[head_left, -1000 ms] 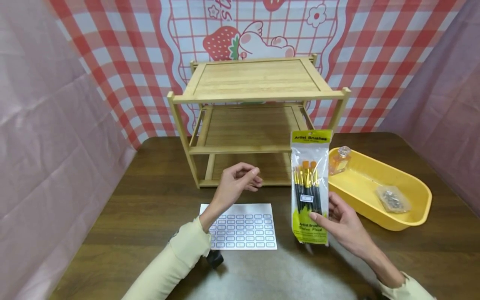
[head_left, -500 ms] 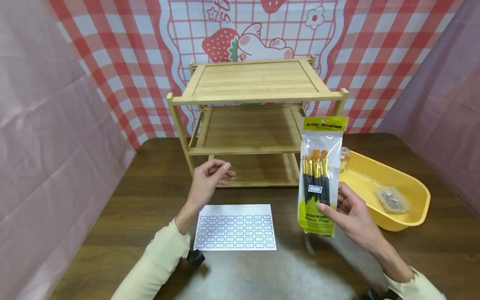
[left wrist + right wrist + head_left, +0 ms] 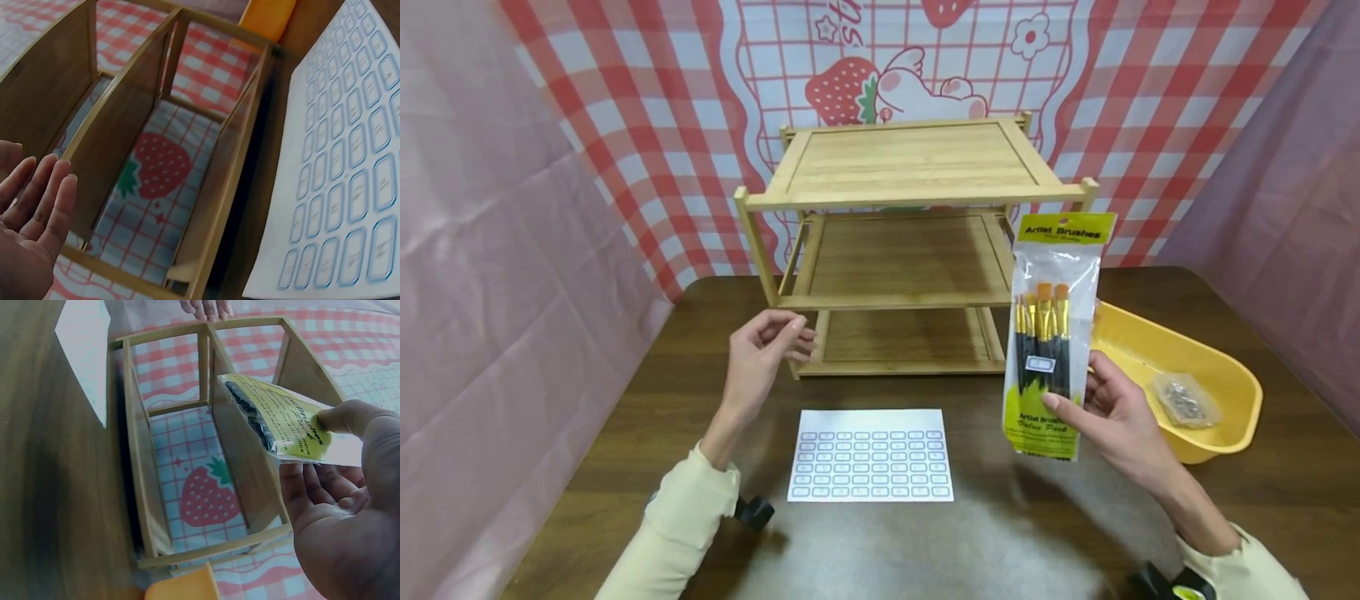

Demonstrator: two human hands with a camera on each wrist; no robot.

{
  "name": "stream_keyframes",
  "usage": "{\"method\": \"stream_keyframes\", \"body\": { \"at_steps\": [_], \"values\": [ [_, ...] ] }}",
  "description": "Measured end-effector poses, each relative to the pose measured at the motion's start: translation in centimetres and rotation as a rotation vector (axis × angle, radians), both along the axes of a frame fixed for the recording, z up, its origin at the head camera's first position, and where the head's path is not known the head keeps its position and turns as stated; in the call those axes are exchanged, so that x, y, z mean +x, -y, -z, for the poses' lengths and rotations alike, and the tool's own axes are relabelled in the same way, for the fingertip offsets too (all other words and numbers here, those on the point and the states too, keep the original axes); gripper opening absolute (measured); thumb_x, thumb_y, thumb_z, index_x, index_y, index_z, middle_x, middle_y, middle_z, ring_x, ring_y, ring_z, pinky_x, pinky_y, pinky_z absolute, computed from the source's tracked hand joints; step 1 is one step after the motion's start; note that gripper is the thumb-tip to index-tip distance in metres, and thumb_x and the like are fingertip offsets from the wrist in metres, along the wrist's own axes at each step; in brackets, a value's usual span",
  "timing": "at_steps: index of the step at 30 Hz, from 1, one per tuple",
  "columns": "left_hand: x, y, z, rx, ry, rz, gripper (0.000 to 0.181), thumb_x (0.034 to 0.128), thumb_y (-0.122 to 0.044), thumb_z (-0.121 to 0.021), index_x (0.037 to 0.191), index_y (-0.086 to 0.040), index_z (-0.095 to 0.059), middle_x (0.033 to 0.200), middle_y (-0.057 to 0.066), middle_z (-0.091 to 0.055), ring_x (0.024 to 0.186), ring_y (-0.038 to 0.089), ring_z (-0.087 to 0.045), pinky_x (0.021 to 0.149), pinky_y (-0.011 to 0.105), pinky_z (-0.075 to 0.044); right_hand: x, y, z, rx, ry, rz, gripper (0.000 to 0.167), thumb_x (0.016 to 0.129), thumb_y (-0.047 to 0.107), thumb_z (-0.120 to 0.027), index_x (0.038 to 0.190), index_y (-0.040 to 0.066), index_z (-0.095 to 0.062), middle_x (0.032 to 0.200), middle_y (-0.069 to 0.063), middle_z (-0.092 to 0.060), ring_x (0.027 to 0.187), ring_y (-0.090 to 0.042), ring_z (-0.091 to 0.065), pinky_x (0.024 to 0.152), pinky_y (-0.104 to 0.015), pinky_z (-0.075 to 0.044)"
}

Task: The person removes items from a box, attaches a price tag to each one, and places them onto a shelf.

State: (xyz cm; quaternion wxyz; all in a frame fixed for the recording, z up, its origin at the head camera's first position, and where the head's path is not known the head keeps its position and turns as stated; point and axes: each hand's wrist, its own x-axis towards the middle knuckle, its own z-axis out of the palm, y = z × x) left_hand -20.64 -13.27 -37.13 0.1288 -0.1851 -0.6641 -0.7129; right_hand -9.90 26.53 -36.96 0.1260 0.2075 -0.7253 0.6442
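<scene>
Left hand (image 3: 760, 350): fingers loosely bent, empty, raised | label sheet (image 3: 870, 457): flat on surface (image 3: 700, 400) | Artist Brushes pack (image 3: 1052, 333): aloft, near upright, well right of left hand | right hand (image 3: 1123, 417): thumb and fingers pinching pack's lower right edge | yellow basin (image 3: 1195, 358): beyond right hand

Left hand (image 3: 763, 350) hovering, fingers (image 3: 61, 209) resting loosely bent; right hand (image 3: 1123, 421) pinching, thumb (image 3: 350, 417) pressing in front, fingers supporting behind
</scene>
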Motion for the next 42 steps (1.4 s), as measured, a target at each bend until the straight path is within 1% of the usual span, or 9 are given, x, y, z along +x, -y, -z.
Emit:
{"method": "stream_keyframes", "body": {
  "at_steps": [5,8,12,18,23,29,31,34,42],
  "values": [
    [-0.1,1.0,-0.4,0.012,-0.004,-0.044,0.016,0.0991,0.003,-0.065,0.110,0.015,-0.062,0.089,0.007,-0.075,0.077,0.019,-0.073,0.068,0.035,-0.063,-0.2,0.0,-0.8,0.016,0.001,0.007,0.054,0.091,-0.023,-0.059,0.135,0.009,-0.058,0.113,0.002,-0.075,0.097,-0.012,-0.073,0.078,-0.027,-0.061],
    [-0.1,1.4,-0.5,0.006,-0.022,-0.072,0.018,0.0962,0.006,-0.067,0.111,0.015,-0.062,0.089,0.004,-0.075,0.076,0.017,-0.072,0.067,0.031,-0.062,-0.3,0.1,-1.0,0.015,0.003,0.006,0.055,0.091,-0.022,-0.060,0.136,0.009,-0.058,0.113,0.002,-0.075,0.098,-0.013,-0.073,0.078,-0.028,-0.061],
    [-0.3,1.8,-0.7,0.036,-0.037,-0.112,0.020,0.0932,0.008,-0.070,0.110,0.016,-0.062,0.091,0.008,-0.073,0.076,0.016,-0.070,0.067,0.027,-0.061,-0.5,0.3,-1.1,0.005,-0.003,0.008,0.055,0.090,-0.023,-0.060,0.135,0.009,-0.058,0.113,0.002,-0.075,0.098,-0.012,-0.073,0.078,-0.027,-0.061],
    [-0.9,2.6,-1.1,0.073,-0.050,-0.179,0.021,0.0919,0.005,-0.074,0.109,0.011,-0.064,0.093,0.012,-0.070,0.078,0.013,-0.067,0.069,0.025,-0.060,-0.7,0.7,-1.5,-0.004,-0.009,0.010,0.054,0.091,-0.022,-0.060,0.135,0.009,-0.058,0.113,0.002,-0.075,0.099,-0.012,-0.073,0.079,-0.027,-0.061],
    [-1.5,2.9,-1.4,0.052,-0.075,-0.219,0.024,0.0915,0.005,-0.074,0.112,0.014,-0.063,0.095,0.014,-0.071,0.081,0.013,-0.067,0.071,0.024,-0.058,-1.1,0.9,-1.9,0.006,-0.021,0.013,0.054,0.091,-0.021,-0.060,0.139,0.006,-0.056,0.114,0.003,-0.075,0.099,-0.012,-0.073,0.079,-0.027,-0.061],
    [-2.0,2.8,-1.8,0.001,-0.078,-0.270,0.026,0.0910,0.007,-0.073,0.114,0.013,-0.063,0.094,0.001,-0.071,0.085,0.014,-0.065,0.078,0.022,-0.055,-1.5,1.0,-2.4,0.030,-0.037,0.033,0.053,0.092,-0.020,-0.061,0.138,0.004,-0.055,0.115,0.004,-0.075,0.100,-0.012,-0.072,0.079,-0.028,-0.061],
    [-2.2,2.8,-1.9,-0.009,-0.078,-0.275,0.027,0.0909,0.008,-0.073,0.115,0.012,-0.063,0.096,-0.001,-0.070,0.088,0.014,-0.064,0.081,0.022,-0.054,-1.6,1.1,-2.6,0.021,-0.038,0.028,0.053,0.092,-0.020,-0.061,0.138,0.004,-0.055,0.115,0.004,-0.075,0.100,-0.012,-0.073,0.080,-0.028,-0.061],
    [-2.4,2.8,-1.9,-0.019,-0.075,-0.272,0.029,0.0908,0.008,-0.073,0.118,0.012,-0.062,0.099,-0.002,-0.069,0.091,0.015,-0.063,0.085,0.023,-0.054,-1.8,1.1,-2.8,0.016,-0.040,0.025,0.054,0.092,-0.019,-0.060,0.140,0.004,-0.055,0.116,0.003,-0.074,0.101,-0.012,-0.072,0.080,-0.028,-0.061],
    [-3.0,2.6,-1.8,-0.045,-0.043,-0.256,0.034,0.0911,0.010,-0.072,0.124,0.011,-0.062,0.103,-0.005,-0.070,0.096,0.014,-0.065,0.089,0.024,-0.054,-2.2,1.3,-3.5,0.030,-0.054,0.030,0.056,0.094,-0.017,-0.060,0.145,0.002,-0.051,0.120,0.003,-0.073,0.104,-0.012,-0.071,0.081,-0.027,-0.060]
  ]
}}
